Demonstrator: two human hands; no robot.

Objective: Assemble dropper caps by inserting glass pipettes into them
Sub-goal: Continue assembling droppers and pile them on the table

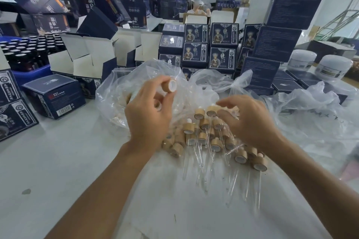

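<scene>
Glass pipettes (202,153), light and brittle at frame centre, suit mid-stem grasping; left hand (147,110) pinches bamboo dropper cap (171,85), right hand (250,120) loosely curled, empty.

This is a packing workshop for cosmetic products. Many dark blue printed boxes (223,34) stand stacked on a white counter (58,161), open folded cartons (85,58) wait beside them, and dark bottles (29,48) fill a blue tray (31,74). White jars (302,58) stand at the right.

I count two hands (147,110), one raised cap (171,85), roughly twenty caps (204,132) heaped mid-frame, two white jars (301,60) upper right.
</scene>
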